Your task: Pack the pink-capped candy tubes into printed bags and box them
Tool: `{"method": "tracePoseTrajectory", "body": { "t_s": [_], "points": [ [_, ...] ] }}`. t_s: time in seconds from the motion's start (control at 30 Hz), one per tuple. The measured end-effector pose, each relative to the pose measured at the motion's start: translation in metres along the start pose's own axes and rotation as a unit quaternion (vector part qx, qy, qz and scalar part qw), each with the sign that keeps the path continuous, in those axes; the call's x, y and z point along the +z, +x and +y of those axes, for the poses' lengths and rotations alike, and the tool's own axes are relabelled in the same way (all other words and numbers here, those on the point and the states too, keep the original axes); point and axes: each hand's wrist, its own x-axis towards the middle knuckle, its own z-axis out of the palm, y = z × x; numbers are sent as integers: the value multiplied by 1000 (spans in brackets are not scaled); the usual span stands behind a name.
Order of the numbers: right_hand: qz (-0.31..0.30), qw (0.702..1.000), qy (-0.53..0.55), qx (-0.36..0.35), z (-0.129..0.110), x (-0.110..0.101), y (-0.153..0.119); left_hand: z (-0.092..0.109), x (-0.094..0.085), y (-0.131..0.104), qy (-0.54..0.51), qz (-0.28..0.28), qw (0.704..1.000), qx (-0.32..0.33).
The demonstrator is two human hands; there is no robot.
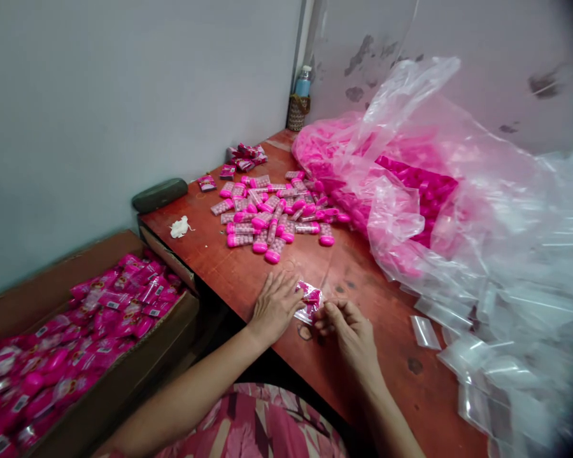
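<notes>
A small clear plastic packet with a pink printed card inside (309,301) lies flat on the red tabletop between my hands. My left hand (274,306) rests flat with its fingers stretched out, the fingertips at the packet's left edge. At the packet's right edge, my right hand (348,327) is closed in a pinch on it; the fingertips are partly hidden. Beyond my hands lies a loose pile of clear tubes with pink caps and small balls inside (267,219).
A large clear bag of pink parts (424,203) covers the table's right back. Empty clear sleeves (487,369) spread along the right. A cardboard box (124,375) of filled pink packets stands at left. A dark case (160,194) and a bottle in a woven holder (298,112) are farther back.
</notes>
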Motion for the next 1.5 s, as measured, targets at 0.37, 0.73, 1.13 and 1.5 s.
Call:
{"method": "tracePoseTrajectory", "body": {
  "t_s": [0.37, 0.73, 1.13, 1.5],
  "points": [
    [-16, 997, 35, -67, -8, 12, 22, 16, -20, 3, -344, 60, 928, -132],
    [-52, 861, -432, -264, -44, -16, 116, 1, -18, 13, -677, -15, 615, -404],
    [-191, 639, -707, -234, -76, -33, 179, -9, -36, 14, -754, 105, 455, -463],
    [-109, 910, -376, -139, -39, -8, 59, -10, -33, 20, -763, 219, 356, -494]
  ]
}}
